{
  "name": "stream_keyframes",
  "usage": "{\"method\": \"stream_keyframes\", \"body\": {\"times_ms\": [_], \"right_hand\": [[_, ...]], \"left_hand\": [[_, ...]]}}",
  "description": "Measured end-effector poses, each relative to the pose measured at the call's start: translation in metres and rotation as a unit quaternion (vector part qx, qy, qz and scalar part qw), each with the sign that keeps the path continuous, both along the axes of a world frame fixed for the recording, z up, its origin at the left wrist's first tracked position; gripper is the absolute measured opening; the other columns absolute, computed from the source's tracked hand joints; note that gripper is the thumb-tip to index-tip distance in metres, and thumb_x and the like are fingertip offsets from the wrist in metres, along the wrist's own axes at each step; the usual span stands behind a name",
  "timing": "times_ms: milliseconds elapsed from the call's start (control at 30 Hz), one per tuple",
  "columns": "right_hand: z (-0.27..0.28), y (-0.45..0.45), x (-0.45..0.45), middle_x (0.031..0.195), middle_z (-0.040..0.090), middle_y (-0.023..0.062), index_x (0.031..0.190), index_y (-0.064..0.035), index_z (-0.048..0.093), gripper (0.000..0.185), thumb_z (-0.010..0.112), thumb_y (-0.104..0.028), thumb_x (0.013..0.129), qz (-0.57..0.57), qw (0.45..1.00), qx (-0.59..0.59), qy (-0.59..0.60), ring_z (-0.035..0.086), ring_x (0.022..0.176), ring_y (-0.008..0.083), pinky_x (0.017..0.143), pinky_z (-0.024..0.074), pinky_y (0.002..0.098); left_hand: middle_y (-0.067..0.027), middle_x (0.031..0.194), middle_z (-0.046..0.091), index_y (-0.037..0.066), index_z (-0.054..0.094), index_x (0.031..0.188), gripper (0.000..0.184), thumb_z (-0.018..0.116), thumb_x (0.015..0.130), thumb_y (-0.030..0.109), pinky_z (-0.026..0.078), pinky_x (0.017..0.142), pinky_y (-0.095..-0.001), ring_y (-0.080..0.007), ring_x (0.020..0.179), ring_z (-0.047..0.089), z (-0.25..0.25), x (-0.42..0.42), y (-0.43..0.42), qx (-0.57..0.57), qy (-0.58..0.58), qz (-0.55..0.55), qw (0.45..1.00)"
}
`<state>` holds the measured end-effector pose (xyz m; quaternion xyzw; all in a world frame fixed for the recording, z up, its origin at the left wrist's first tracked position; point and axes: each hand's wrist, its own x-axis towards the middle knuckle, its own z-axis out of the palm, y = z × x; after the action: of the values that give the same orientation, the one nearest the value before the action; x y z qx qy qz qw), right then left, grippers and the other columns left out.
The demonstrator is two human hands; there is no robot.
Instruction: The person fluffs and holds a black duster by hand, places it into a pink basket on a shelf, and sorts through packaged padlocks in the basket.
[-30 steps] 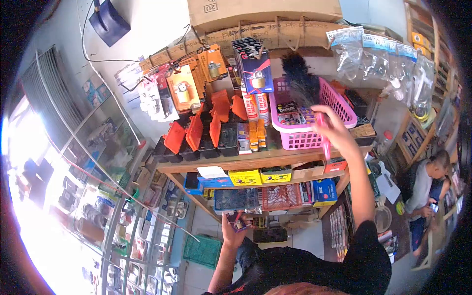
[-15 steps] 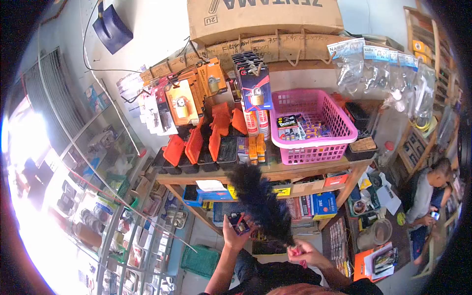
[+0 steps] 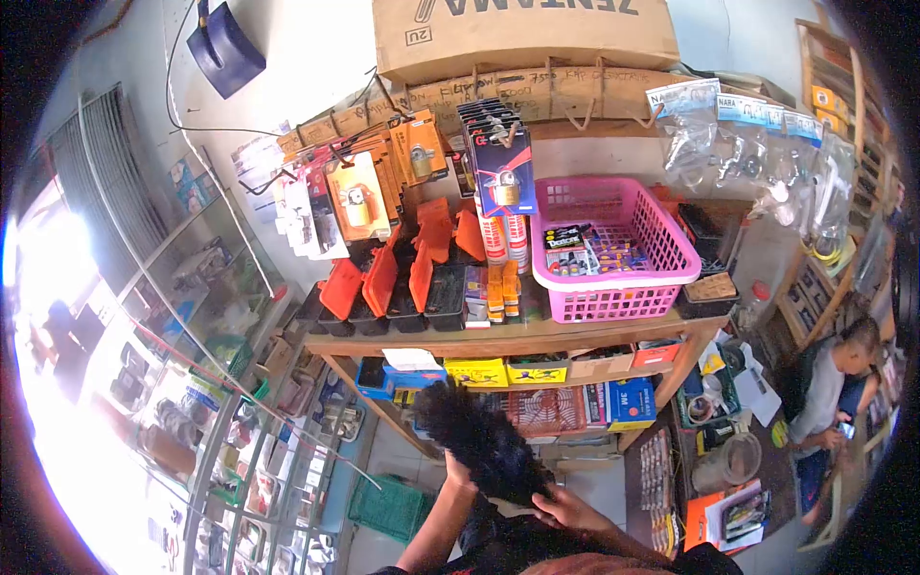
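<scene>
A black feather duster (image 3: 489,446) slants across the middle, low in front of the shelf. My right hand (image 3: 567,510) is closed round its handle end, at the lower right of the feathers. On the other side, my left hand (image 3: 460,472) is raised behind the duster's head, which covers its fingers. The small dark blue pack that this hand held half a second ago is hidden by the feathers now.
Ahead stands a wooden shelf (image 3: 575,333) with a pink basket (image 3: 613,292), black bins with orange lids (image 3: 379,283) and hanging padlock cards (image 3: 505,187). Glass display shelves (image 3: 220,450) fill the left. A green basket (image 3: 388,508) is on the floor. A person (image 3: 824,402) sits at right.
The duster has swung left and down, over my left hand and the pack. My right hand has shifted left and slightly down with the handle.
</scene>
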<state>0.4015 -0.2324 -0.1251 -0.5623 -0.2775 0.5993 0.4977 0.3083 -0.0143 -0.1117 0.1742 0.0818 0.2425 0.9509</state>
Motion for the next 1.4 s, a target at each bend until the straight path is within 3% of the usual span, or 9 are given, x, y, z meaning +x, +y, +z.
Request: {"method": "stream_keyframes", "body": {"times_ms": [100,200,600,733,833,933,1067,1233,1400], "right_hand": [[0.002,0.003,0.001,0.074,0.052,-0.0009,0.119,-0.0028,0.054,0.032,0.056,-0.028,0.098,-0.118,0.990,0.063,0.049,0.045,0.059,0.0074,0.053,0.0402,0.0237],[-0.022,0.008,0.011,0.070,0.052,-0.0006,0.122,0.0003,0.055,0.036,0.057,-0.026,0.098,-0.068,0.987,0.107,-0.095,0.047,0.058,0.0078,0.052,0.0414,0.0245],[-0.020,0.005,0.008,0.065,0.053,-0.0008,0.119,-0.0021,0.060,0.033,0.055,-0.028,0.099,-0.002,0.988,0.108,-0.113,0.050,0.059,0.0068,0.054,0.0430,0.0241],[-0.022,0.001,0.006,0.066,0.051,-0.0024,0.121,-0.0043,0.060,0.031,0.056,-0.025,0.099,-0.008,0.995,0.073,-0.068,0.048,0.060,0.0056,0.054,0.0419,0.0226],[-0.017,-0.001,0.006,0.066,0.049,-0.0035,0.123,-0.0053,0.060,0.031,0.057,-0.023,0.098,0.030,0.993,0.083,-0.076,0.046,0.060,0.0051,0.053,0.0408,0.0222],[-0.028,-0.001,0.005,0.065,0.047,-0.0041,0.126,-0.0061,0.059,0.034,0.058,-0.024,0.097,-0.045,0.990,0.099,-0.088,0.044,0.059,0.0046,0.052,0.0393,0.0219],[-0.018,-0.005,0.013,0.068,0.047,-0.0033,0.133,-0.0037,0.052,0.039,0.055,-0.022,0.099,0.066,0.997,0.040,-0.032,0.042,0.056,0.0046,0.050,0.0357,0.0219],[-0.015,-0.002,0.010,0.066,0.046,-0.0036,0.113,-0.0010,0.059,0.026,0.052,-0.023,0.101,0.039,0.995,0.088,-0.032,0.043,0.053,0.0051,0.048,0.0354,0.0228],[0.003,-0.004,0.011,0.065,0.046,-0.0030,0.106,-0.0018,0.060,0.022,0.051,-0.022,0.101,0.078,0.993,0.086,-0.032,0.042,0.051,0.0053,0.046,0.0338,0.0226]], "left_hand": [[-0.0132,0.121,0.062,0.006,0.056,0.127,0.059,0.043,0.094,0.053,0.044,0.099,-0.0462,-0.0316,0.109,0.059,0.009,-0.002,0.010,0.011,0.046,0.082,0.996],[-0.0112,0.113,0.064,0.007,0.059,0.119,0.048,0.043,0.095,0.044,0.048,0.094,-0.0461,-0.0320,0.102,0.061,0.076,-0.008,-0.008,-0.071,0.083,0.142,0.984],[-0.0082,0.126,0.059,0.010,0.055,0.129,0.049,0.038,0.097,0.043,0.042,0.100,-0.0430,-0.0290,0.113,0.056,0.014,-0.030,0.018,0.063,-0.064,0.110,0.990],[-0.0131,0.124,0.060,0.008,0.057,0.122,0.052,0.037,0.095,0.048,0.041,0.101,-0.0515,-0.0324,0.112,0.056,0.037,-0.022,0.018,-0.026,0.032,0.210,0.977],[-0.0119,0.125,0.060,0.008,0.056,0.126,0.051,0.034,0.097,0.044,0.040,0.102,-0.0525,-0.0335,0.112,0.056,-0.001,-0.031,0.018,0.016,-0.030,0.147,0.989],[-0.0120,0.139,0.050,0.010,0.049,0.137,0.060,0.033,0.097,0.052,0.031,0.109,-0.0533,-0.0354,0.127,0.046,0.041,-0.026,0.012,0.061,0.019,0.194,0.979],[-0.0129,0.138,0.051,0.010,0.049,0.136,0.058,0.031,0.098,0.049,0.032,0.109,-0.0535,-0.0366,0.127,0.047,-0.062,-0.038,0.036,0.257,0.095,0.199,0.941],[-0.0121,0.146,0.041,0.011,0.041,0.141,0.057,0.031,0.098,0.047,0.026,0.112,-0.0531,-0.0329,0.135,0.038,0.012,-0.038,0.019,0.014,-0.022,0.188,0.982],[-0.0112,0.140,0.048,0.011,0.047,0.137,0.056,0.030,0.098,0.047,0.027,0.113,-0.0502,-0.0299,0.131,0.043,-0.013,-0.042,0.026,0.065,-0.051,0.149,0.985]]}}
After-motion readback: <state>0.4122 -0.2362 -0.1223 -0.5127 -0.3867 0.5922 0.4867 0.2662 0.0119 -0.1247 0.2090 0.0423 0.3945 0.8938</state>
